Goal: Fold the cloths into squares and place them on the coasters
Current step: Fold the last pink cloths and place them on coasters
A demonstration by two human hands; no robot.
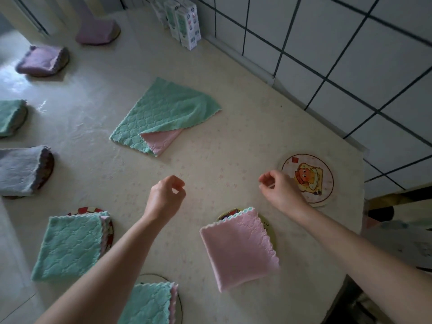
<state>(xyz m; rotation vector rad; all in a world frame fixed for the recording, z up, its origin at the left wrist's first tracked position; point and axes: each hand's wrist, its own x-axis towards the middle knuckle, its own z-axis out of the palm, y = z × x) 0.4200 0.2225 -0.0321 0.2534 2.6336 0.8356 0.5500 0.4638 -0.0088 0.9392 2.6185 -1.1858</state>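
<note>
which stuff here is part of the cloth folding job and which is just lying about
Job:
loose green cloth, not yet square
bare coaster
pink folded cloth on a coaster
left green folded cloth on a coaster
near green folded cloth on a coaster
grey folded cloth

Lying about:
cartons by the tiled wall

Both bare forearms reach forward. The left hand (164,197) hangs with fingers loosely curled, holding nothing; the right hand (279,190) does likewise, well apart.
</note>
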